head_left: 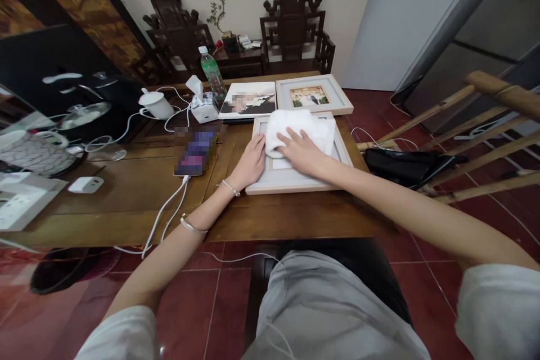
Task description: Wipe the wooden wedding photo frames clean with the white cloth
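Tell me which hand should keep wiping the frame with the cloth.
Probably the right hand: it lies flat on the white cloth atop the near picture frame. The left hand rests on the frame's left edge, steadying it.

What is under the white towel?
The white towel lies on a white picture frame on the wooden table. The right hand presses it down. The picture under the towel is covered, so I cannot tell it.

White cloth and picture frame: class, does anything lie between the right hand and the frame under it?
Yes. The white cloth lies between the right hand and the picture frame. The left hand rests directly on the frame's left edge.
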{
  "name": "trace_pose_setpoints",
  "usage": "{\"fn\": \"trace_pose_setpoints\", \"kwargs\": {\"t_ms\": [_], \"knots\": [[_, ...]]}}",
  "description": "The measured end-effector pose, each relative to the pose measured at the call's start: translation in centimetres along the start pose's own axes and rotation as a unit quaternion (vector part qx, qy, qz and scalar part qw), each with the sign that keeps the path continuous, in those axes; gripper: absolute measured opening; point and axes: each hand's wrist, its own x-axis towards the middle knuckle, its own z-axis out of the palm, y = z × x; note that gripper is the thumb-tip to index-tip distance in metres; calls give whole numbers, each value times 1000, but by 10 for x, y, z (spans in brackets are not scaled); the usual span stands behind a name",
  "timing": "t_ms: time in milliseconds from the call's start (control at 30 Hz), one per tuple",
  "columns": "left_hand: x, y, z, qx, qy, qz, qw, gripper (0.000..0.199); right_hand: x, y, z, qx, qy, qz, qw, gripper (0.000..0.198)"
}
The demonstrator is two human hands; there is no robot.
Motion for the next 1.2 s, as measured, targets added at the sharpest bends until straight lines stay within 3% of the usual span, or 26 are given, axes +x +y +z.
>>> {"fn": "trace_pose_setpoints", "kwargs": {"t_ms": [133,267,333,567,833,1033,1200], "knots": [[0,3,-1,-36,27,18,999,62,43,15,6,-11,63,39,997,50],[1,10,-3,-72,55,24,996,74,74,14,5,-3,58,81,995,47],[1,13,-4,-86,64,21,994,79,78,8,3,-2,51,69,996,45],[1,23,-7,-123,77,-9,989,85,37,-11,-14,-2,-9,-46,999,43],[1,17,-13,-122,14,-36,992,87,-36,-27,-35,77,-71,-191,976,41],[2,20,-13,-68,-34,-74,994,89,-77,-43,-48,78,-56,-164,982,29],[1,20,-13,-91,-46,-75,992,85,-52,-36,-33,64,-52,-137,987,31]]}}
